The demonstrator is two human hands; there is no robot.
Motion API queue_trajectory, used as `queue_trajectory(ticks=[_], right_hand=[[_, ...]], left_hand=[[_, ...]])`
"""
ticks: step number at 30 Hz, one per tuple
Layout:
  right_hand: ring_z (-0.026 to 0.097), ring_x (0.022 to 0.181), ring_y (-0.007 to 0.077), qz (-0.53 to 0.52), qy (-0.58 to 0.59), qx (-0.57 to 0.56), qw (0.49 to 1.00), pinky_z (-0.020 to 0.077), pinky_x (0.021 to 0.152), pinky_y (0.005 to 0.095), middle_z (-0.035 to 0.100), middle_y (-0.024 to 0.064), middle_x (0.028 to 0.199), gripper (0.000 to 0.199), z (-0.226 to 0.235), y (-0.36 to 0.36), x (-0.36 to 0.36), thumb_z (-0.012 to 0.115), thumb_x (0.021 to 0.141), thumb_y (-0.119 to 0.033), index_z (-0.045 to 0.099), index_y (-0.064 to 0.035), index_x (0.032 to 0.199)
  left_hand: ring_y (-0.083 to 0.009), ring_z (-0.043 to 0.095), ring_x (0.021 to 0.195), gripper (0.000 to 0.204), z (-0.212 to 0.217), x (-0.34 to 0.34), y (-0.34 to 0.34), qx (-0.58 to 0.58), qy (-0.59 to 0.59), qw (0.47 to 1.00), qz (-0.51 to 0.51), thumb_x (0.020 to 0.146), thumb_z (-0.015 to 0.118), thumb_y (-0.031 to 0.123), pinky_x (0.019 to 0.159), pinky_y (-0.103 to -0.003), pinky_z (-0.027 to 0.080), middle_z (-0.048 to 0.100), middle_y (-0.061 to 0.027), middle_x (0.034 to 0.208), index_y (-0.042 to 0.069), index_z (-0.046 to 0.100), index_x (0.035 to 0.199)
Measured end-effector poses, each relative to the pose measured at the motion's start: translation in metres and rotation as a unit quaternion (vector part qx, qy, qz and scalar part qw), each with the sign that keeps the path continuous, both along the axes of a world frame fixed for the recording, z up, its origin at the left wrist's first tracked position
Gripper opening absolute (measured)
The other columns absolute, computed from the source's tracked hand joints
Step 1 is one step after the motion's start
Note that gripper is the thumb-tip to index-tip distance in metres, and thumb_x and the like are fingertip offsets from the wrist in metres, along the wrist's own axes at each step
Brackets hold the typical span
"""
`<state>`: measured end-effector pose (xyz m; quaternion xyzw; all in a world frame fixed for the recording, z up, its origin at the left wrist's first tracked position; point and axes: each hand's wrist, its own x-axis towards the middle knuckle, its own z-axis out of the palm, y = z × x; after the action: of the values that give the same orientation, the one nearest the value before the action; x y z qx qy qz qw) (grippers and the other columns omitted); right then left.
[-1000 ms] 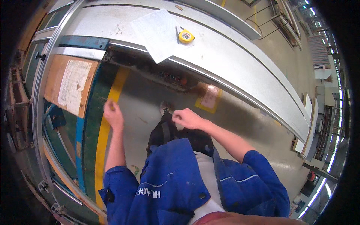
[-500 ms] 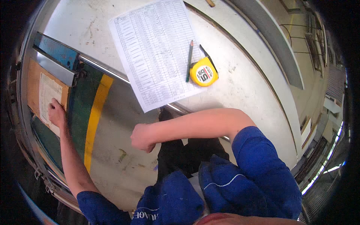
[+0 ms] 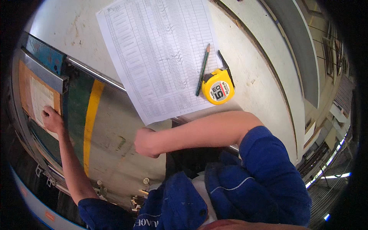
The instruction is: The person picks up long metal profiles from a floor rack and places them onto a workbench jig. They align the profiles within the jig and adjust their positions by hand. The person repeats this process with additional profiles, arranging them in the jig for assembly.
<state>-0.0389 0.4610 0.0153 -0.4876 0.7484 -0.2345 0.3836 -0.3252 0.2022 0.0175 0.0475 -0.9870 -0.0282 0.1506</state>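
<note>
Left hand (image 3: 53,120) by brown board (image 3: 25,85), grip curled, hold unclear; right hand (image 3: 147,142): grip hidden, cannot tell.

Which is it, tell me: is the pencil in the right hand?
No, the pencil lies on the paper sheet, apart from the right hand.

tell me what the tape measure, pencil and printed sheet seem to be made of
Tape measure: probably hard plastic, glossy yellow, judging by its smooth, moulded-looking shell.
Pencil: likely wood with dark green paint; its sharpened end shows a bare-looking brown.
Printed sheet: paper, matte white, judging by its thin, crisp edges and fine grid.
</note>
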Motion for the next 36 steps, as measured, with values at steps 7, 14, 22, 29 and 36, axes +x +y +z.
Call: queue_trajectory(ticks=[7, 14, 22, 29, 36], right_hand=[[0.073, 0.094, 0.0254, 0.034, -0.028, 0.011, 0.999, 0.0582, 0.072, 0.0433, 0.077, 0.0037, 0.103, 0.032, 0.003, -0.001, -0.001, 0.075, 0.075, -0.036, 0.08, -0.0141, 0.098], [0.073, 0.089, 0.0245, 0.018, -0.095, -0.006, 0.995, 0.0558, 0.067, 0.0451, 0.077, 0.0046, 0.099, 0.037, 0.005, 0.004, -0.002, 0.067, 0.076, -0.043, 0.081, -0.0147, 0.095], [0.074, 0.09, 0.0253, 0.023, -0.046, -0.003, 0.999, 0.0594, 0.068, 0.0449, 0.077, 0.0044, 0.101, 0.032, 0.008, 0.002, -0.004, 0.07, 0.077, -0.039, 0.081, -0.0152, 0.095], [0.071, 0.105, 0.0248, 0.048, -0.06, 0.031, 0.997, 0.057, 0.081, 0.049, 0.075, 0.0036, 0.117, 0.038, 0.007, -0.002, -0.006, 0.069, 0.079, -0.034, 0.078, -0.0171, 0.113], [0.071, 0.104, 0.0256, 0.044, -0.055, 0.021, 0.997, 0.0577, 0.081, 0.0489, 0.075, 0.0044, 0.116, 0.037, 0.003, -0.005, -0.004, 0.07, 0.08, -0.036, 0.079, -0.017, 0.111]], left_hand=[[-0.0434, 0.061, 0.081, 0.046, -0.001, 0.006, 0.006, 0.002, 0.06, 0.998, -0.027, 0.099, 0.045, 0.043, 0.075, -0.053, 0.045, 0.068, -0.02, 0.087, 0.002, 0.063, 0.091], [-0.0432, 0.062, 0.081, 0.039, -0.004, 0.003, -0.004, 0.003, 0.068, 0.997, -0.035, 0.097, 0.046, 0.037, 0.076, -0.052, 0.046, 0.068, -0.0199, 0.089, 0.003, 0.064, 0.094], [-0.0401, 0.064, 0.08, 0.044, 0.003, 0.008, 0.009, 0.004, 0.031, 0.999, -0.012, 0.098, 0.048, 0.04, 0.076, -0.05, 0.046, 0.069, -0.0195, 0.087, 0.0, 0.065, 0.091], [-0.0361, 0.064, 0.078, 0.046, 0.004, 0.009, 0.01, 0.02, 0.019, 1.0, -0.001, 0.097, 0.052, 0.043, 0.075, -0.048, 0.046, 0.068, -0.018, 0.081, 0.0, 0.066, 0.088], [-0.0343, 0.063, 0.078, 0.046, 0.001, 0.005, 0.0, 0.031, 0.01, 0.999, 0.006, 0.096, 0.053, 0.044, 0.075, -0.048, 0.046, 0.069, -0.0168, 0.082, 0.0, 0.065, 0.089]])
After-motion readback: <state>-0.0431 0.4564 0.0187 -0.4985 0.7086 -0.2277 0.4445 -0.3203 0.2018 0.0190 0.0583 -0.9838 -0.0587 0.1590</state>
